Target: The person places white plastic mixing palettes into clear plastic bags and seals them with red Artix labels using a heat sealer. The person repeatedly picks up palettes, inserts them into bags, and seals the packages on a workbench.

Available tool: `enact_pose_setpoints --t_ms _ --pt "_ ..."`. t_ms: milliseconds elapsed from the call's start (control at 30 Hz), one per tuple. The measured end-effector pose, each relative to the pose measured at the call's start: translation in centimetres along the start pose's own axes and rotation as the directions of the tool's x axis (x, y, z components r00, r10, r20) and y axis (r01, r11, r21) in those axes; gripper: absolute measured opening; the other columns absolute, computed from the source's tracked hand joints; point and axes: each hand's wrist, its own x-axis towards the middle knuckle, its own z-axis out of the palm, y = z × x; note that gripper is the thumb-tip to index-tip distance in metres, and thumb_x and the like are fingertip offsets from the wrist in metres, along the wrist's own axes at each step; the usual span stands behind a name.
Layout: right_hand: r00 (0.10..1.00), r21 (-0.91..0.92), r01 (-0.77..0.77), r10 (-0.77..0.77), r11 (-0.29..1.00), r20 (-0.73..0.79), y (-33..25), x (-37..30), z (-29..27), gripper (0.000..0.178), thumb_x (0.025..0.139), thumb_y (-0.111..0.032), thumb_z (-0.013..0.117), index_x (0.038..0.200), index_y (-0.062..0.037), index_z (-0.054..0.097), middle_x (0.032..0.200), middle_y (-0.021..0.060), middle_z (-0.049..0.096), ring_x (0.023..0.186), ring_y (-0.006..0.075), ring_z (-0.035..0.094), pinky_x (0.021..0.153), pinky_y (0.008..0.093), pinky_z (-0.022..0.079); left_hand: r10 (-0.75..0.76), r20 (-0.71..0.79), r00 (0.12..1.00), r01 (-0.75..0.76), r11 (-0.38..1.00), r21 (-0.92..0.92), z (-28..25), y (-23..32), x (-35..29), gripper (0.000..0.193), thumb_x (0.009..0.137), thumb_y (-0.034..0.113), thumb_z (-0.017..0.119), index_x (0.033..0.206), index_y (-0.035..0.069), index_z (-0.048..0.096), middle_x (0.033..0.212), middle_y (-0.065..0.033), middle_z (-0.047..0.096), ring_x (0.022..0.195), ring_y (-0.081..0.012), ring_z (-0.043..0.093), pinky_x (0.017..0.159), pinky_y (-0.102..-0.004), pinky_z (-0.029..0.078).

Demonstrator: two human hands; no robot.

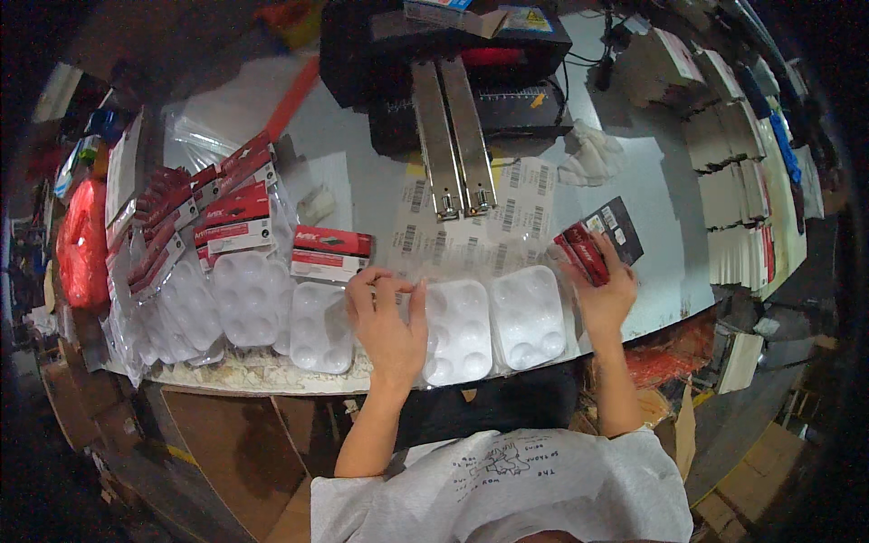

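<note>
My left hand [389, 321] is closed in a pinch, thumb against finger, at what looks like the top edge of a clear plastic bag [430, 270]. Beside it lies a white plastic paint palette [458, 330] with round wells. Another palette [528, 317] sits to its right, near my right hand [605, 294]. That hand's fingers close on red-and-black header cards [584, 256]. Left of my left hand is a bagged palette [321, 328], below a red-and-white header card [330, 253]. Farther left, several bagged palettes [244, 294] with header cards overlap in a pile.
A black machine [471, 122] with two metal rails stands at the far middle of the table. Barcode label sheets [520, 204] lie under the rail ends. Stacks of cards [738, 195] line the right side. A crumpled white tissue [590, 152] rests near the machine.
</note>
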Motion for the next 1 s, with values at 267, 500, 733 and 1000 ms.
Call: enact_pose_setpoints --t_ms 267,500,733,1000 --pt "0.777 0.532 0.074 -0.383 0.843 0.499 -9.0 3.4 -4.9 0.042 0.072 -0.033 0.074 0.093 0.0016 0.063 0.076 0.0127 0.065 0.068 0.019 0.064 0.063 0.0315 0.049 -0.243 0.559 0.793 0.609 0.35 -0.712 -4.1 4.3 -0.1 0.013 0.087 0.012 0.057 0.092 0.0 0.058 0.086 -0.0097 0.067 0.079 -0.009 0.058 0.074 -0.0219 0.044" --pt "0.558 0.424 0.061 -0.383 0.903 0.736 -11.3 3.9 -3.1 0.035 0.071 -0.028 0.076 0.085 0.0006 0.063 0.064 0.0054 0.057 0.06 0.0076 0.047 0.056 0.0251 0.042 -0.216 0.479 0.851 0.496 0.629 -0.598 -4.2 4.8 0.0 0.016 0.089 0.012 0.056 0.085 0.0 0.064 0.07 -0.0029 0.064 0.062 -0.0041 0.051 0.058 -0.0197 0.042" --pt "0.499 0.474 0.192 -0.501 0.859 0.707 -9.9 4.6 -2.9 0.038 0.069 -0.035 0.075 0.084 -0.0018 0.064 0.065 0.009 0.061 0.059 0.019 0.055 0.056 0.0285 0.043 -0.225 0.469 0.854 0.483 0.679 -0.553 -3.4 4.7 -0.6 0.017 0.088 0.015 0.058 0.081 0.0 0.063 0.058 0.0008 0.053 0.055 -0.0032 0.041 0.049 -0.0201 0.034" --pt "0.42 0.312 -0.597 -0.044 0.739 0.906 -6.9 2.6 -3.0 0.021 0.078 -0.016 0.07 0.082 0.004 0.065 0.067 0.0055 0.062 0.058 0.0083 0.057 0.052 0.0205 0.045 -0.384 0.217 0.898 0.429 0.648 -0.63 -1.9 3.6 -1.0 0.023 0.09 0.017 0.056 0.078 -0.002 0.058 0.064 0.0006 0.049 0.061 -0.0061 0.038 0.054 -0.0204 0.032"
